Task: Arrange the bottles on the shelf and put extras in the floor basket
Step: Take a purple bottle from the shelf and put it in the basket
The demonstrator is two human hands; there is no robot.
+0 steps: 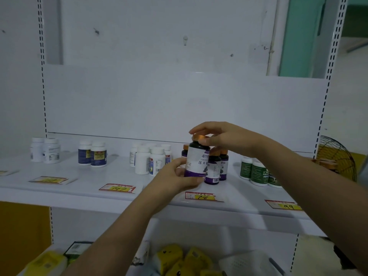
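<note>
Far-left pair: two white bottles (pixel 46 150) stand upright, touching, at the back of the shelf (pixel 83 188); I read them as one product kept together above its own tag.
Blue-label pair: two white-capped bottles with blue and yellow labels (pixel 93 155) stand side by side, well apart from the first pair, so the groups do not mix.
White cluster: several white bottles (pixel 149 159) bunch closely, the front ones facing me; the price tag marked 147 (pixel 117 188) lies on the shelf lip in front, to their left.
Left hand: my left hand (pixel 175 177) cups the lower body of the purple-label bottle (pixel 196 158), fingers wrapped around its left side and thumb toward me, closed firmly on it.
Held bottle: it is upright, dark with an orange cap, lifted just in front of its own kind; I judge I am turning the label forward before setting it down.
Right hand: my right hand (pixel 217 136) lies over the cap, fingers curled down around it, steadying the top.
Purple group: matching orange-capped bottles (pixel 216 166) stand behind the held one.
Green group: green-label bottles (pixel 256 171) stand near my right forearm.
Contents: every bottle is capped and opaque; I cannot tell what is inside.
Floor basket: not in view.
</note>
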